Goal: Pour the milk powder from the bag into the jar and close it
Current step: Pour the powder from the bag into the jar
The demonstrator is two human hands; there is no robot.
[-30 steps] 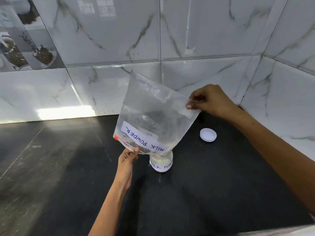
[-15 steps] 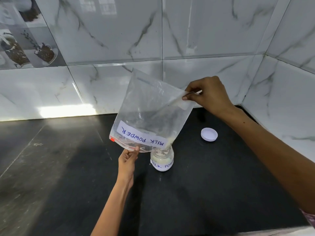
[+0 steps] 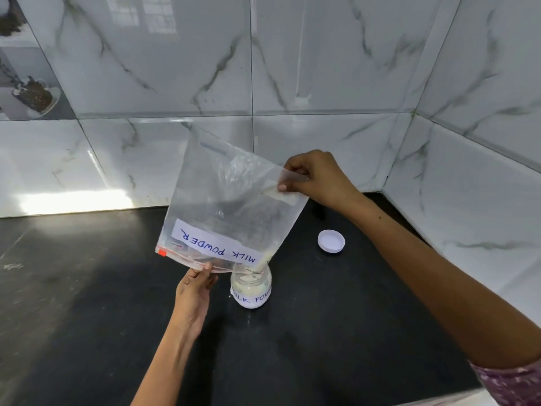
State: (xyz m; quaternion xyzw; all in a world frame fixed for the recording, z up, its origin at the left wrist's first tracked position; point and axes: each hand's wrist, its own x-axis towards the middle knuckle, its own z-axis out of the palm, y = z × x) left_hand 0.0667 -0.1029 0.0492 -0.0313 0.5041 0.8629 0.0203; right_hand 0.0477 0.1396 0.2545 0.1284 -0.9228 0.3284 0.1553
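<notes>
A clear zip bag [image 3: 222, 200] labelled MILK POWDER hangs upside down over a small glass jar [image 3: 251, 290]. Its lower right corner touches the jar's open mouth, and a little pale powder sits in that corner. The jar stands on the black counter [image 3: 87, 303], holds whitish powder and carries a white label. My left hand [image 3: 194, 291] pinches the bag's zip edge from below, left of the jar. My right hand [image 3: 314, 178] pinches the bag's raised bottom corner. The jar's white lid [image 3: 331, 241] lies on the counter to the right.
Marble-patterned wall tiles [image 3: 292, 68] close off the back and the right side, forming a corner behind the lid. Decorative picture tiles [image 3: 26, 83] are at the far left. The counter's front edge runs along the lower right of the frame.
The bag has stayed inverted over the jar. My right hand lifted the bag's corner slightly, then came back down a little. The left hand has kept its pinch on the zip edge.
</notes>
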